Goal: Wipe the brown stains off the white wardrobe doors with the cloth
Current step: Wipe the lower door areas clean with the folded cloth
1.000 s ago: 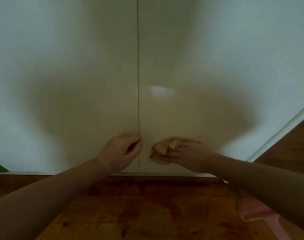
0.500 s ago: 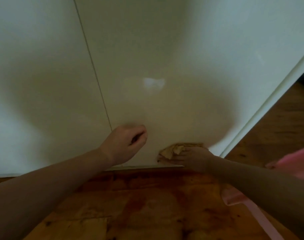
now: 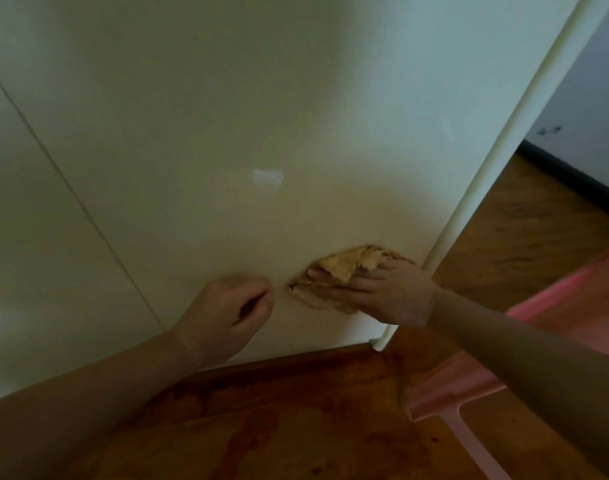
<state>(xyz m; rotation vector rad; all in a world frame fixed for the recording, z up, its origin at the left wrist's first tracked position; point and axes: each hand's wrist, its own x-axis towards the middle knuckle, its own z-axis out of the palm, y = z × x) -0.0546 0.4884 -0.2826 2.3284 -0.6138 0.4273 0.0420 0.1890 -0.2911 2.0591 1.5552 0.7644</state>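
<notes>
I see the right hand (image 3: 386, 296) lay straight fingers on the crumpled tan cloth (image 3: 344, 270); the thumb is hidden under the cloth; the hand presses the cloth on the smooth white wardrobe door (image 3: 227, 133), low down near its right edge; the left hand (image 3: 223, 313) is curled in a loose fist just beside the cloth, with nothing in it that I can see; a pink plastic thing (image 3: 445, 393) on the shiny brown wooden floor (image 3: 296, 427) is cut off.

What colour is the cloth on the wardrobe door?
Tan, a yellowish beige cloth; the head view shows it best.
</notes>
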